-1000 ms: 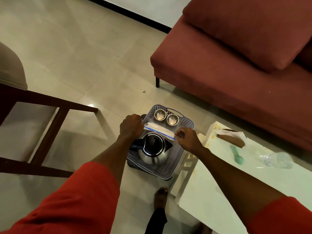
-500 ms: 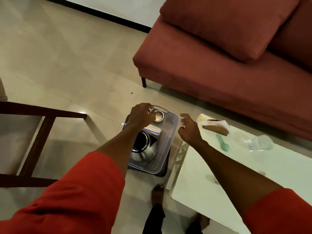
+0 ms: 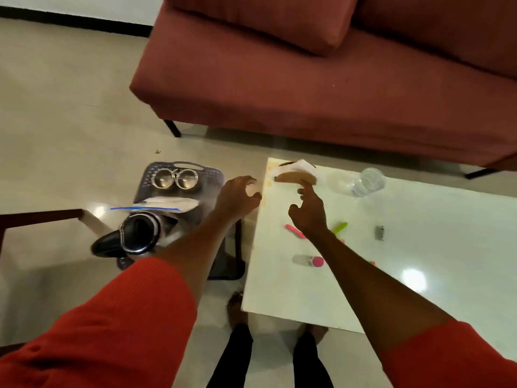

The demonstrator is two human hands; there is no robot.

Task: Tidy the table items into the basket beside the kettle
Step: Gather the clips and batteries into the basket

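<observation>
1. Done so far: the basket (image 3: 212,175) on the floor left of the white table (image 3: 419,275) holds the kettle (image 3: 140,233), two steel cups (image 3: 174,179) at its far end, and a zip bag (image 3: 159,205) lying between cups and kettle.
2. Your left hand (image 3: 237,198) hovers at the basket's table-side edge, fingers loosely spread, holding nothing.
3. Your right hand (image 3: 309,212) is over the table, fingers wide and empty, index pointing toward the tissue holder (image 3: 296,173) at the table's far corner nearest the basket.
4. Left on the table: tissue holder, clear glass (image 3: 368,182), pink-capped bottle (image 3: 309,261), pink (image 3: 293,231) and green (image 3: 340,227) utensils, and a small dark object (image 3: 379,233) too blurred to name.
5. Judgement: roughly half remains.
</observation>
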